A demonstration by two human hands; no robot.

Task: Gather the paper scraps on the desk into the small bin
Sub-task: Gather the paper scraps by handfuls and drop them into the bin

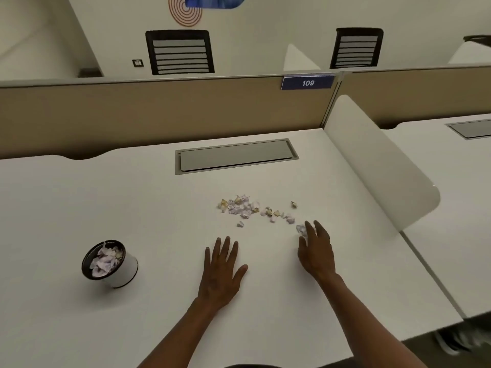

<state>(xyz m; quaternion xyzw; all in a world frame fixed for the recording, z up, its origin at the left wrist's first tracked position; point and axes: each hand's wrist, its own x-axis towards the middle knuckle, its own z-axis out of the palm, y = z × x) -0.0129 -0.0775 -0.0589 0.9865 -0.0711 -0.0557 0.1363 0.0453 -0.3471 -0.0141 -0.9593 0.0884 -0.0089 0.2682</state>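
Several small crumpled paper scraps [244, 207], pale lilac and yellowish, lie in a loose cluster in the middle of the white desk [106, 197]. A small round bin [110, 264] with a black rim and white wall stands at the left, holding several scraps. My left hand [221, 272] lies flat on the desk with fingers apart, just below the cluster, holding nothing. My right hand [316, 248] is to the right, fingers spread and curved, its fingertips touching one scrap [301, 229] at the cluster's right end.
A grey cable hatch [236, 156] is set into the desk behind the scraps. A white side divider [377, 166] borders the desk on the right, a tan partition [159, 112] with a "109" label at the back. Two black chairs stand beyond.
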